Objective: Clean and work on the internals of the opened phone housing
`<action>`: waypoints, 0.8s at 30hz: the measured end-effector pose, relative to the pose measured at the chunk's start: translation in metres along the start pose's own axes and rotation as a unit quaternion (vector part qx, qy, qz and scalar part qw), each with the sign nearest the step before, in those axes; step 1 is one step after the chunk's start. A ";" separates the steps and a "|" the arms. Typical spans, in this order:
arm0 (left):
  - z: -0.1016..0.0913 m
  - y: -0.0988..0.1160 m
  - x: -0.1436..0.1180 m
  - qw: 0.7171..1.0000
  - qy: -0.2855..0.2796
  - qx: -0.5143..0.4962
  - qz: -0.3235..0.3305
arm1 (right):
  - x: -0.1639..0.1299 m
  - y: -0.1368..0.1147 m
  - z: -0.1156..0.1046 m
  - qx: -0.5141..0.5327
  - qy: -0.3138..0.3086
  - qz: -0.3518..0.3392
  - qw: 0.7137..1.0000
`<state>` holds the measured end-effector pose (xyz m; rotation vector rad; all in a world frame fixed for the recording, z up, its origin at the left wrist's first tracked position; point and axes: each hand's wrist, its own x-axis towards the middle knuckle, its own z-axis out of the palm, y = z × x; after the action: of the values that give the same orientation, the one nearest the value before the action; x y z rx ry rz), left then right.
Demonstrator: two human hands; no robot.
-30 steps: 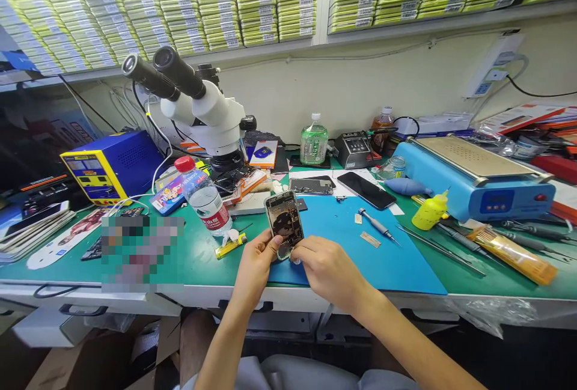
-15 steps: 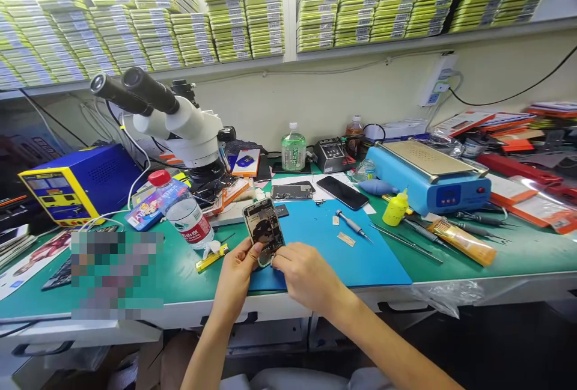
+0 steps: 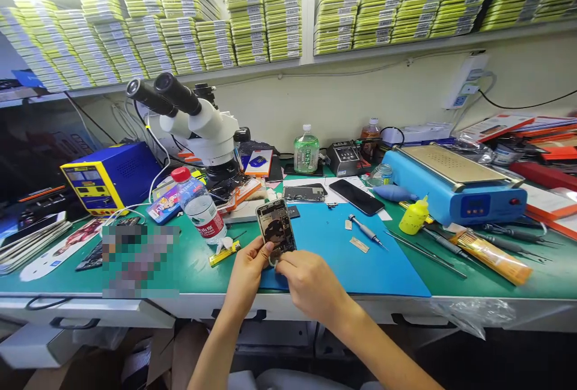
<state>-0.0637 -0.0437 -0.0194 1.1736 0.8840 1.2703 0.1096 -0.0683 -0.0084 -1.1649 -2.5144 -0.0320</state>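
An opened smartphone body (image 3: 276, 226), its inner parts bare and facing me, is held tilted above the near edge of a blue mat (image 3: 387, 270). My left hand (image 3: 250, 265) grips it by the lower left side, thumb on the frame. The fingers of my right hand (image 3: 312, 279) are pinched together at the phone's bottom edge; whatever lies between them is hidden. On the mat rest a precision screwdriver (image 3: 366, 231) and a small tan strip (image 3: 359, 244). Behind the phone lie a dark screen panel (image 3: 304, 193) and a black smartphone (image 3: 356, 196).
Left of my hands stand a water bottle (image 3: 201, 210) and a yellow lighter (image 3: 225, 254). Farther back are a microscope (image 3: 207, 131) and a blue power supply (image 3: 121, 173). To the right are tweezers (image 3: 433, 258), a yellow squeeze bottle (image 3: 413, 216) and a blue heating plate machine (image 3: 460, 188).
The view has turned a little to the left, so everything sits farther right in the picture. Both hands keep their places on the phone; the right fingers have shifted slightly at its bottom edge.
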 end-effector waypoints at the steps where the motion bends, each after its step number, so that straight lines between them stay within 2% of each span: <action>1: 0.000 0.000 0.000 1.000 0.001 0.000 0.001 | 0.001 -0.001 0.001 0.003 -0.001 -0.006 1.000; 14: 0.000 0.004 0.001 1.000 0.006 -0.008 -0.006 | 0.002 0.003 0.000 0.016 0.002 -0.019 1.000; 18: 0.000 0.004 0.001 1.000 0.009 -0.009 -0.007 | 0.001 0.007 0.001 0.019 0.016 -0.001 1.000; 24: 0.002 0.006 0.000 1.000 0.011 -0.015 -0.007 | -0.001 0.004 0.003 0.056 0.036 -0.016 0.998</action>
<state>-0.0632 -0.0449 -0.0131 1.1306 0.8841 1.2829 0.1120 -0.0662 -0.0116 -1.0616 -2.4381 0.0578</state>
